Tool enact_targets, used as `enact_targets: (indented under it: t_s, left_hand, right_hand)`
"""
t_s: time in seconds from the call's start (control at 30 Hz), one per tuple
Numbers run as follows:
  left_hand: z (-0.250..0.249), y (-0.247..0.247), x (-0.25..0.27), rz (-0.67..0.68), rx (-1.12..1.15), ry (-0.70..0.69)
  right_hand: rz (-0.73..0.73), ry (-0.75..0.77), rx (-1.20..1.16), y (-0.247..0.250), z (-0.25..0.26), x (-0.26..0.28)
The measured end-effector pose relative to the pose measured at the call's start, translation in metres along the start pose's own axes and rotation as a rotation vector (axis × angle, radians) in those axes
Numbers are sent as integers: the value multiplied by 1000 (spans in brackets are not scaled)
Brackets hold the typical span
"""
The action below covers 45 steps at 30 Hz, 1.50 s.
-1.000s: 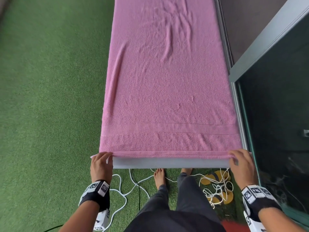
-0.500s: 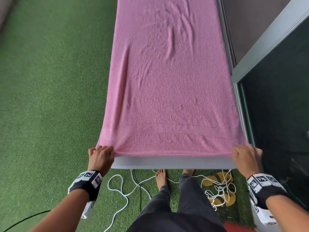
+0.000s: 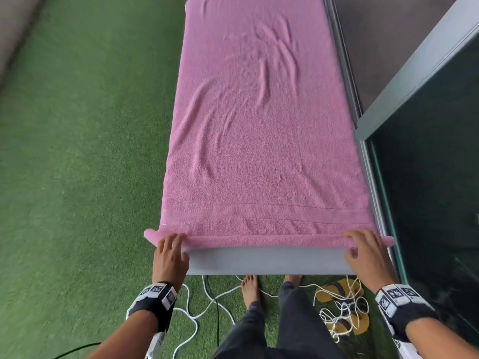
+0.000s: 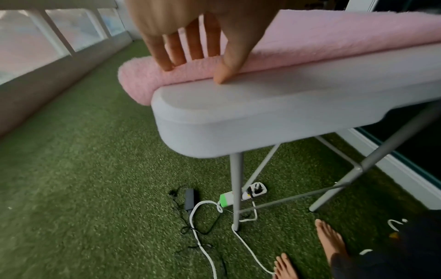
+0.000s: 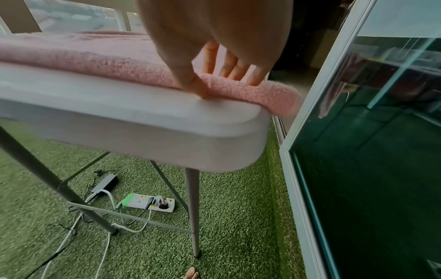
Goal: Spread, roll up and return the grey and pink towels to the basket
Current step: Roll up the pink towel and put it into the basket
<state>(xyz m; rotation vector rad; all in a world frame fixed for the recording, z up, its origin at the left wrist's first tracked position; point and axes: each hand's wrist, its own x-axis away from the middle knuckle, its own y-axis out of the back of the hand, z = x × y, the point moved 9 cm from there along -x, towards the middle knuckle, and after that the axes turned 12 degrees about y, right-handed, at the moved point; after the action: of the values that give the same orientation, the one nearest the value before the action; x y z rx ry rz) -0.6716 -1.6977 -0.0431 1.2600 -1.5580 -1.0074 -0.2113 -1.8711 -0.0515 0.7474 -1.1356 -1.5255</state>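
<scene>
The pink towel [image 3: 259, 151] lies spread lengthwise over the long grey table [image 3: 264, 260]. Its near hem is turned over into a thin roll along the table's near end. My left hand [image 3: 171, 250] sits at the roll's left end, fingers laid over the top and thumb at its front; the left wrist view shows this left hand [image 4: 195, 71] on the towel [image 4: 310, 43]. At the right end my right hand [image 3: 363, 247] holds the roll the same way, and in the right wrist view the hand [image 5: 222, 85] has its thumb pushed into the towel [image 5: 95, 62]. No grey towel or basket is in view.
Green artificial grass [image 3: 77, 177] surrounds the table. A dark glass door [image 3: 427, 203] stands close along the right side. White cables, yellow sandals [image 3: 339, 294] and my bare feet [image 3: 250, 288] are below the near end. A power strip [image 5: 148, 204] lies between the table legs.
The near hem, gripped flat at both corners before, is now turned over into a narrow roll. Both hands have shifted onto the top of it.
</scene>
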Motion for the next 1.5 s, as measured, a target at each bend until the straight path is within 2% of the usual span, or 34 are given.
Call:
enact_targets:
  t_s: [0.17, 0.23, 0.3, 0.37, 0.47, 0.53, 0.6, 0.67, 0.73, 0.83, 0.93, 1.0, 1.03, 1.1, 1.17, 1.23, 1.37, 1.5]
  left_hand:
    - [-11, 26, -18, -83, 9, -81]
    - [-19, 29, -23, -13, -85, -94]
    - [-18, 21, -35, 122, -229, -46]
    - [-12, 13, -47, 164, -296, 11]
    - [-5, 17, -53, 45, -263, 77]
    - [-13, 19, -44, -47, -164, 40]
    - [-28, 10, -27, -39, -43, -85]
    - [-32, 2, -18, -32, -3, -151]
    - [-30, -1, -22, -51, 8, -140]
    - [-31, 9, -32, -77, 37, -113]
    - [-32, 6, -47, 93, -108, -73]
    - [-32, -3, -58, 210, -165, -43]
    - [-33, -5, -65, 222, -180, -25]
    - [-37, 0, -75, 153, -217, 8]
    - [-43, 6, -77, 36, -282, 0]
    - [-49, 6, -71, -20, -285, -49]
    - [-41, -13, -64, 24, -126, -50]
    - [-38, -6, -69, 8, -34, -88]
  right_hand:
    - [-105, -21, -31, 13, -6, -12]
    - [-78, -2, 67, 17, -5, -15]
    - [-13, 13, 124, 12, -6, -21]
    - [6, 12, 143, 12, -7, -26]
    - [-88, 2, 177, 22, -8, -29]
    - [-103, -6, 121, 18, -7, -27]
    - [-79, 47, 49, 6, -1, -22]
    - [-42, 83, 36, -6, 2, -17]
    - [-26, 92, 49, -8, 1, -18]
    - [-76, 102, 15, 4, -1, -30]
    - [-107, 145, 34, 21, 3, -47]
    - [-57, 153, 79, 24, 2, -60]
    - [-22, 150, 88, 23, 1, -67]
    - [9, 127, 89, 23, -3, -77]
    - [-44, 136, 132, 30, -1, -82]
    - [-71, 161, 135, 31, 3, -80]
    - [46, 154, 139, 7, -2, -72]
    - [-60, 152, 42, 18, -5, -80]
